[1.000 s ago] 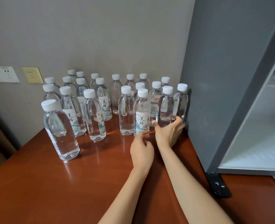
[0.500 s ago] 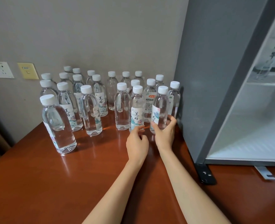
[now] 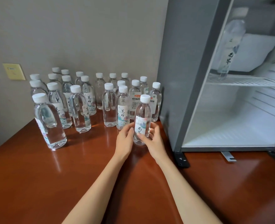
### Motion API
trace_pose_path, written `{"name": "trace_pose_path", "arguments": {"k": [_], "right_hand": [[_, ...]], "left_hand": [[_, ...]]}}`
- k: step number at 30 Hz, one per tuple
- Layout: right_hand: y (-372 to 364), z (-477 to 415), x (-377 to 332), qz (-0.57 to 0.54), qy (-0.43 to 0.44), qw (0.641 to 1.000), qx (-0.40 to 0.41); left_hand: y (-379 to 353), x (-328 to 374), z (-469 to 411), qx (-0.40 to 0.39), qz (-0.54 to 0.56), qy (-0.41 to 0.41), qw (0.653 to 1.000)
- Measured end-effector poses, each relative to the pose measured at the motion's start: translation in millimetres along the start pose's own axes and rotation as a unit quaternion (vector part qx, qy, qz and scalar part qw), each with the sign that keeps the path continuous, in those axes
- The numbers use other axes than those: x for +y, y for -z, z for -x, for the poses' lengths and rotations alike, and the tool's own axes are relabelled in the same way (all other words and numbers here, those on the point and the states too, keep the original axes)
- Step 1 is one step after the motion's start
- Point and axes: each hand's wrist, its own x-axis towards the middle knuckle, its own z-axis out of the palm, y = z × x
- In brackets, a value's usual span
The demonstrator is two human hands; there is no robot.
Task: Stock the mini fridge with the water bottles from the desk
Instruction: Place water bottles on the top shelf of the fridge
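The clear plastic water bottle (image 3: 142,110) with a white cap and a pale printed label is now out of its row. It is upright, a little nearer to the person than the other bottles, and both hands hold its lower part. Half a second ago it stood in the front row beside the fridge wall, and only the right hand had reached it.

The right hand (image 3: 154,141) wraps the bottle from the right, with the thumb across the label. The left hand (image 3: 124,143), which was before beside the neighbour bottle, has come over and curls its fingers on the left side. I cannot tell if the base is lifted or touches the desk; a shadow lies directly under it.

Behind it, the other clear bottles with white caps (image 3: 80,109) stand in loose rows on the glossy reddish-brown wooden desk (image 3: 36,183), close to the grey wall.

To the right, the grey mini fridge (image 3: 182,70) is open and shows a white inside. On its white wire shelf (image 3: 246,81) one similar bottle (image 3: 230,46) stands already; the space under the shelf shows nothing.

I judge the picking step as done and the carrying step as beginning. The task is at an early stage, because nearly all bottles remain on the desk.
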Motion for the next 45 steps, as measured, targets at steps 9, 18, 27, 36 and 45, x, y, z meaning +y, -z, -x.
{"name": "trace_pose_path", "arguments": {"k": [9, 18, 27, 36, 45], "right_hand": [[9, 30, -14, -0.012, -0.019, 0.999, -0.035], [18, 66, -27, 0.005, -0.023, 0.998, -0.051], [30, 97, -42, 0.014, -0.034, 0.997, -0.072], [36, 107, -44, 0.004, -0.06, 0.995, -0.084], [37, 107, -43, -0.005, -0.069, 0.993, -0.094]], "left_hand": [[14, 10, 36, -0.062, 0.061, 0.019, 0.996], [25, 21, 72, -0.085, 0.041, 0.004, 0.996], [29, 32, 102, -0.094, 0.047, -0.004, 0.994], [30, 39, 119, -0.127, 0.051, 0.033, 0.99], [31, 40, 117, -0.119, 0.079, 0.045, 0.989]]}}
